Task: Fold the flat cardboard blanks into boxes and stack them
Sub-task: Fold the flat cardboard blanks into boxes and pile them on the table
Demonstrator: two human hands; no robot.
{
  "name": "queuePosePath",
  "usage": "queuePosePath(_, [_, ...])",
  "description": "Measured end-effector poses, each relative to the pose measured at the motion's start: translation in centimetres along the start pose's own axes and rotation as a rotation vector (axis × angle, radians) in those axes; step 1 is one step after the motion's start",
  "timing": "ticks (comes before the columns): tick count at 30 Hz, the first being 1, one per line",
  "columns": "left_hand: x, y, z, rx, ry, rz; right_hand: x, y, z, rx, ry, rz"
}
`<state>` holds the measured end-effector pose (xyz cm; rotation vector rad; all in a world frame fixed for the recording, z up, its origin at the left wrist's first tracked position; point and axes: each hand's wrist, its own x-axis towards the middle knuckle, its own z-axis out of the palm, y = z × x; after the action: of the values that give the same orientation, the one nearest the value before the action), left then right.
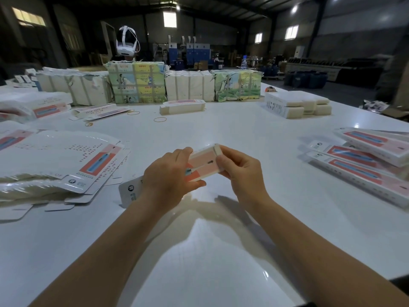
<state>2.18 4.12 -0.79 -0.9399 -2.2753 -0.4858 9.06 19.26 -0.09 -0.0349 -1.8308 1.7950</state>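
Left hand (pixel 170 173) is gripping the box (pixel 202 166) body; right hand (pixel 240 168) is pinching the 1 o'clock end flap (pixel 217 150). Tuck squarely, avoid crushing, then stack at 3 o'clock.

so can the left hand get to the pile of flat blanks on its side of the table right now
Probably not at once: the left hand is shut around the half-folded box. The path to the pile of flat blanks itself looks clear over bare table.

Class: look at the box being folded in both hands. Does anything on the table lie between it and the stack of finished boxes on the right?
Nothing visible does. The box is held by the left hand and right hand; only bare table separates it from the stack of finished boxes.
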Motion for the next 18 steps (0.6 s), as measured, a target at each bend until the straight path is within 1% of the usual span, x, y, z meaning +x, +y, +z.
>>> queuePosePath(5, [0.02,0.27,-0.25,-0.004,0.024,0.012,-0.01,-0.02,-0.02,0.047,0.031,-0.007])
queuePosePath(8, [0.03,0.48,-0.41,0.039,0.027,0.038,-0.15,0.10,0.12,-0.013,0.061,-0.009])
queuePosePath(13, [0.39,0.74,-0.51,0.175,0.024,0.098,0.12,0.15,-0.16,-0.222,0.181,-0.008])
queuePosePath(15, [0.45,0.66,-0.52,0.225,0.012,0.129,0.08,0.16,-0.31,-0.296,0.164,-0.030])
queuePosePath(18, [0.35,0.48,-0.61,0.247,-0.009,0.130,-0.28,0.30,-0.25,-0.501,0.117,-0.154])
